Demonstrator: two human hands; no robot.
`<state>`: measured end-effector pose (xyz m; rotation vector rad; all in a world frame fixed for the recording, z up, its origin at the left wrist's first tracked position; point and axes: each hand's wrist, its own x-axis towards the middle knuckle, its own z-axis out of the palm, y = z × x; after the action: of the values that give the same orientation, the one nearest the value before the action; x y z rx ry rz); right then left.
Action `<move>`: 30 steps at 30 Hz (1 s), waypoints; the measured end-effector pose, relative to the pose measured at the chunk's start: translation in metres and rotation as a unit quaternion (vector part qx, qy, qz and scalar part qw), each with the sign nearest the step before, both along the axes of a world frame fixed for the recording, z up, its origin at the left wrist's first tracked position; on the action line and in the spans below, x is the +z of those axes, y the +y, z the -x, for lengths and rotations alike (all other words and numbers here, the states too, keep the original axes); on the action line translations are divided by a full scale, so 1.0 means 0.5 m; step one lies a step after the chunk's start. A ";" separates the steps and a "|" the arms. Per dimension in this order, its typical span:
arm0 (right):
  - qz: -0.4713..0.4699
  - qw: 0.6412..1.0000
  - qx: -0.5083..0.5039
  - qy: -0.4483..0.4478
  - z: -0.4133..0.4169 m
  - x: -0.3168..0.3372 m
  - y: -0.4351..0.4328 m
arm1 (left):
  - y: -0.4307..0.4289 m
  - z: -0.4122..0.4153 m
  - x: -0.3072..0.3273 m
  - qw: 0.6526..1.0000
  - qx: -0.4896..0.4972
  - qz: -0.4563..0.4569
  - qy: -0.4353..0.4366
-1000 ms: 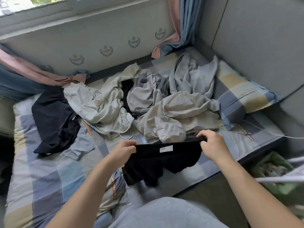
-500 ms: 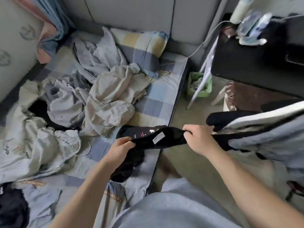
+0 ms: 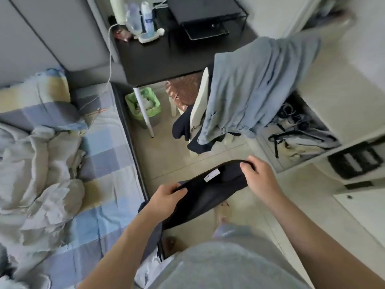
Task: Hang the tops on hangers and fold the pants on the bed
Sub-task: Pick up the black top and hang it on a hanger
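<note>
While my left hand (image 3: 166, 197) and right hand (image 3: 258, 176) each pinch an edge of the black soft cloth garment (image 3: 208, 195) with its white label, it hangs stretched between them over the floor (image 3: 179, 155), just beside the checked blue-and-yellow bed (image 3: 108, 163). I judge it a top, mid-hanging; next I need a hanger, perhaps near the hung pale blue shirt (image 3: 250, 84).

Open floor strip (image 3: 166, 155) between bed (image 3: 116, 155) edge and clothes-draped chair (image 3: 198, 113), green bin (image 3: 129, 103) and table leg (image 3: 145, 117) beyond
</note>
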<state>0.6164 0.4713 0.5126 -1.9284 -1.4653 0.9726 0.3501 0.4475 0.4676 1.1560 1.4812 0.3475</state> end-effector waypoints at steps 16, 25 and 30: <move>-0.117 0.975 -0.191 0.005 -0.579 0.139 0.185 | 0.384 -0.674 0.129 0.986 -0.078 -0.131 -0.070; -0.218 0.951 -0.218 0.008 -0.799 0.341 0.376 | 0.651 -0.912 0.350 0.938 -0.108 -0.276 -0.178; -0.336 0.909 -0.247 -0.015 -0.883 0.486 0.519 | 0.830 -1.041 0.519 0.893 -0.146 -0.361 -0.223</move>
<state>1.0579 0.7308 0.7558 -1.6471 -1.0398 0.1640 0.8707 0.8625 0.7272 1.7162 0.7521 0.9360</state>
